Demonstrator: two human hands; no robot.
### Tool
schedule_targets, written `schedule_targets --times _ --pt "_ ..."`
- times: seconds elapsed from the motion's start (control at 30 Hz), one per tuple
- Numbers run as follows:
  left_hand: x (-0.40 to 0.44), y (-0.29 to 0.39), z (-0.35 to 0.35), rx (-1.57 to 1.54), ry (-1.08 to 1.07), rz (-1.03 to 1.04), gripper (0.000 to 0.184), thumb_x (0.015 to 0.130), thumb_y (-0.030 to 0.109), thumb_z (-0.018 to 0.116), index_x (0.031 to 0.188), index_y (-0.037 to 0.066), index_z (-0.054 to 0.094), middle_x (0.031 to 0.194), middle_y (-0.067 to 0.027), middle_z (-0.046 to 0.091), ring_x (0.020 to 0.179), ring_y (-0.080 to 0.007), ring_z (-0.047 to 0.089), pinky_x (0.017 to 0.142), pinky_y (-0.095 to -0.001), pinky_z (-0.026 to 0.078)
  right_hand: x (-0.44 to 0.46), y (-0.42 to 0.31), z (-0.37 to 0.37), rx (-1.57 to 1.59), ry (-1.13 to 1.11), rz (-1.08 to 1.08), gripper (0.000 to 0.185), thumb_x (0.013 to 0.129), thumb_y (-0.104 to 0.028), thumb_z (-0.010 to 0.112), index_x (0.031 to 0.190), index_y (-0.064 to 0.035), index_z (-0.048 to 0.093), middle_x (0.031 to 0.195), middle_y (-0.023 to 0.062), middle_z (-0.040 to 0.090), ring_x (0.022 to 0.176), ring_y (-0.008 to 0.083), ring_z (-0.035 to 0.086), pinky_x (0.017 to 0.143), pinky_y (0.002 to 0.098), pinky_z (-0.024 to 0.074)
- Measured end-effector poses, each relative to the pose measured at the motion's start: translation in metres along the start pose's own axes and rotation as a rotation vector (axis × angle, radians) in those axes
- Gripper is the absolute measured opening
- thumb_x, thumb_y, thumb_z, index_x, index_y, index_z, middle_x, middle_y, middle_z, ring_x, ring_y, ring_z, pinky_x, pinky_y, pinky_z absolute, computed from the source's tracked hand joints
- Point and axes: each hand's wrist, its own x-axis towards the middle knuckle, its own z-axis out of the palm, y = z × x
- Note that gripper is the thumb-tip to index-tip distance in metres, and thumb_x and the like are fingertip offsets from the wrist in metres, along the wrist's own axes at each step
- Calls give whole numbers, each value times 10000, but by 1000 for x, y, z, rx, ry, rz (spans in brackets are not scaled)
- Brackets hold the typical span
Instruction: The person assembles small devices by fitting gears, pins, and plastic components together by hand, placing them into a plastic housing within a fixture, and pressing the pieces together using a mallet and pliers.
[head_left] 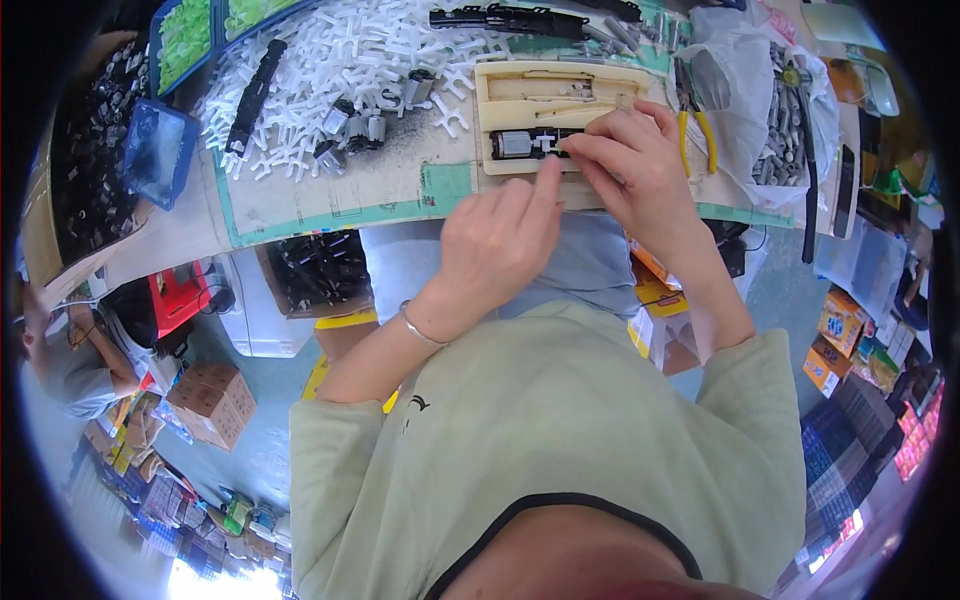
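A cream fixture tray (pixel 490 90) lies on the bench in front of me. In its near slot sits a black chassis (pixel 497 146) with a silver motor (pixel 516 143) and a white plastic piece (pixel 544 143) on it. My right hand (pixel 640 165) pinches a small green piece (pixel 562 149) at the chassis, thumb and index finger together. From the near side, my left hand (pixel 500 238) reaches up with its index finger stretched out to the chassis edge and its other fingers loosely bent. The fingers partly hide the right end of the chassis.
White Y-shaped plastic pieces (pixel 330 60) are heaped at left, with several motors (pixel 365 130) beside them. Blue bins (pixel 160 150) stand farther left. Yellow-handled pliers (pixel 710 145) and a bag of metal parts (pixel 735 80) lie right. Another person (pixel 75 365) sits at far left.
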Motion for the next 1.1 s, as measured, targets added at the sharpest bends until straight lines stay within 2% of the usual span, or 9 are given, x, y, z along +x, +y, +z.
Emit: schedule_targets --times 0.43,0.5,0.53,0.6,0.73,0.8,0.87,0.9,1.1 --pt "16 -24 1 129 87 165 228 722 191 676 915 73 647 620 17 464 524 -127 482 460 -272 350 7 5 -11 135 -125 122 137 755 -59 658 890 -67 676 772 45 508 761 190 528 773 328 374" --pt "16 -26 0 80 103 162 247 716 165 689 940 70 651 600 14 446 508 -131 472 456 -276 351 17 8 -21 441 -52 201 169 757 -64 668 925 -60 683 779 39 536 754 164 537 699 288 404" --pt "16 -26 -1 31 115 159 271 710 140 702 966 66 655 580 10 428 492 -135 463 452 -280 351 24 16 -28 417 7 163 196 755 -77 683 949 -52 683 809 41 567 756 148 545 650 252 419" --pt "13 -28 0 -9 145 196 278 702 121 702 972 66 658 575 13 428 480 -135 458 446 -282 351 48 27 -47 333 78 146 177 785 -36 654 961 -26 674 943 39 605 853 112 545 750 229 414" --pt "19 -33 -13 -123 238 273 303 682 76 698 984 64 665 561 19 418 455 -133 439 423 -285 342 136 48 -58 126 206 214 151 773 -110 615 857 8 658 753 162 645 721 279 623 655 359 480" --pt "23 -35 -28 -83 241 275 299 675 65 696 972 63 670 561 16 413 447 -135 432 412 -282 328 173 60 -62 -262 26 208 144 732 -129 631 812 -15 667 713 143 632 760 292 598 693 374 456" --pt "25 -41 -42 -52 235 262 311 663 41 696 972 67 672 557 15 402 445 -137 430 405 -276 315 206 104 -44 -605 -307 225 194 697 -166 687 859 -61 665 843 136 663 800 256 641 713 359 489" --pt "24 -49 -50 -1 215 262 349 643 85 657 990 55 640 583 21 392 477 -124 431 432 -272 331 210 119 -33 -597 -273 250 200 650 -201 685 799 -74 651 802 165 655 802 315 636 707 428 496" --pt "36 -114 -113 22 388 -190 211 738 57 638 948 40 650 642 -69 559 534 -206 555 472 -309 420 215 100 -18 -649 -120 141 131 650 -115 672 744 -30 642 786 184 651 795 335 636 704 433 500"
